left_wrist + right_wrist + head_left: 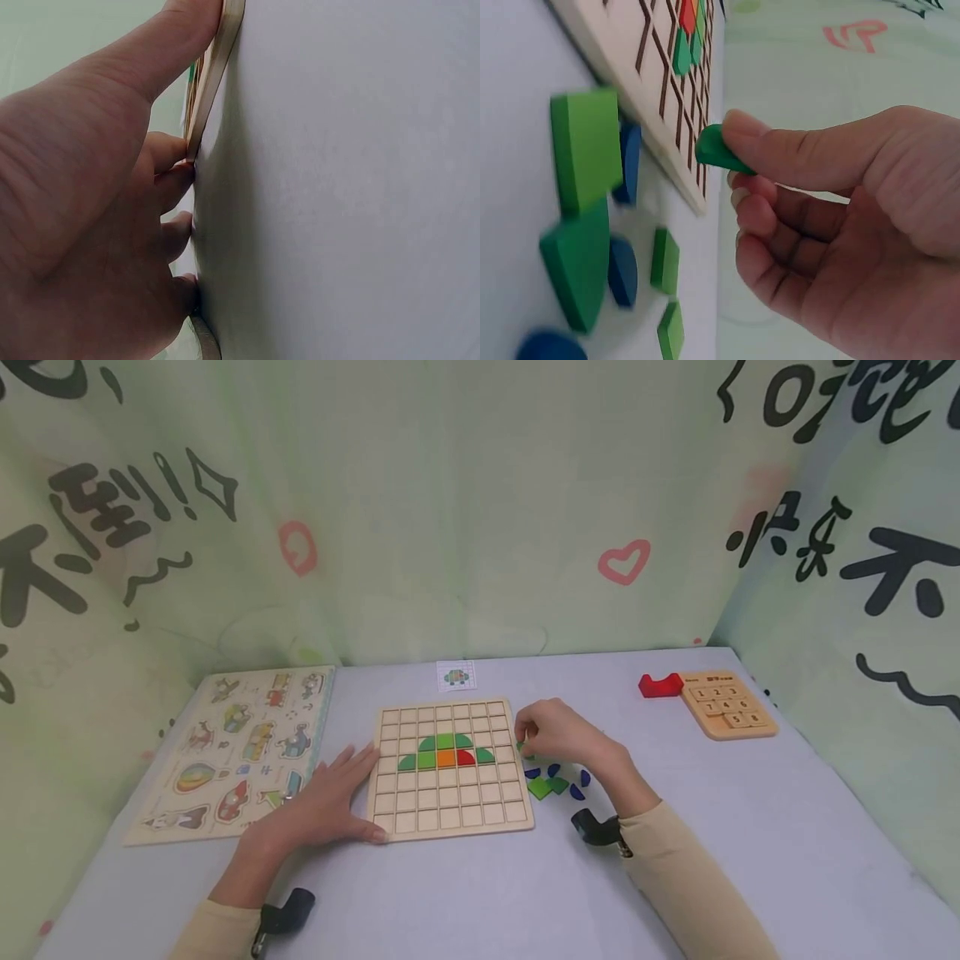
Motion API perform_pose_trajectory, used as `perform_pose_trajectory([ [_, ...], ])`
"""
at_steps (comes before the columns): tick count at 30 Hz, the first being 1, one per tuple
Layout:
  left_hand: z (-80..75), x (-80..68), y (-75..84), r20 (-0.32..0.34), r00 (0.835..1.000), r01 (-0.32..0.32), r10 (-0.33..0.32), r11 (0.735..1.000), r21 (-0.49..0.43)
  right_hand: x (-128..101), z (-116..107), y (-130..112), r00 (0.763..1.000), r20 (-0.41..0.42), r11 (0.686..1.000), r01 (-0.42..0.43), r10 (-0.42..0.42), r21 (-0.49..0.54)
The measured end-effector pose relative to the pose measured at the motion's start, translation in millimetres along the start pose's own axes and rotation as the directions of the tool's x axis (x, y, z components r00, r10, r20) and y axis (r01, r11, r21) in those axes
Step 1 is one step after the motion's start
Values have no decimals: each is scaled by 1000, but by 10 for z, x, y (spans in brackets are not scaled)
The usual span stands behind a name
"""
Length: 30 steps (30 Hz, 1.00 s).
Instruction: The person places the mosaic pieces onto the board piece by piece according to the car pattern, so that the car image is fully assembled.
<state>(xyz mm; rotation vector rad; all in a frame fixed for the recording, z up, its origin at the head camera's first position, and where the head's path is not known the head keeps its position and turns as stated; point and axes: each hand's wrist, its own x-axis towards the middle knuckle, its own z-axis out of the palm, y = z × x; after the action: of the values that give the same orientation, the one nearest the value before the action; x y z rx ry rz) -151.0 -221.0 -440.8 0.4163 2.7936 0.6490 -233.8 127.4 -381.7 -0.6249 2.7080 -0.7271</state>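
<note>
Right wrist view: smooth, curved green block (pixel 713 148) at centre, pinched in the narrow grip of the right hand (pixel 866 225); head view: left hand (pixel 326 800), fingers spread wide, touches the gridded wooden board (pixel 449 797) mid-frame

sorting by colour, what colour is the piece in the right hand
Green; the piece shows best in the right wrist view.

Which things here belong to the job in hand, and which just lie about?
Apparently in the job:
grid board, left hand touching it
inset pieces
green piece in the right hand
loose pieces beside the board
pattern card

Apparently lying about:
picture puzzle
number board
red object
</note>
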Motion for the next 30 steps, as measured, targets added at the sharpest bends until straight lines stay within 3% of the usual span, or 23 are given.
perform_pose_trajectory([
  [6, 6, -7, -8, 3, 1000, 7, -7, 1000, 0, 140, 186, -267, 995, 4, 994, 97, -97, 47],
  [16, -11, 2, -28, 14, 1000, -8, 8, 1000, -5, 340, 558, -829, 968, 38, 963, 241, -247, 117],
  [22, 0, 21, -45, 20, 1000, -17, 17, 1000, -1, 429, 715, -1029, 966, 65, 964, 243, -251, 108],
  [30, -23, 12, -28, 21, 1000, -11, 11, 1000, 6, 489, 856, -1094, 966, 64, 965, 244, -251, 100],
])
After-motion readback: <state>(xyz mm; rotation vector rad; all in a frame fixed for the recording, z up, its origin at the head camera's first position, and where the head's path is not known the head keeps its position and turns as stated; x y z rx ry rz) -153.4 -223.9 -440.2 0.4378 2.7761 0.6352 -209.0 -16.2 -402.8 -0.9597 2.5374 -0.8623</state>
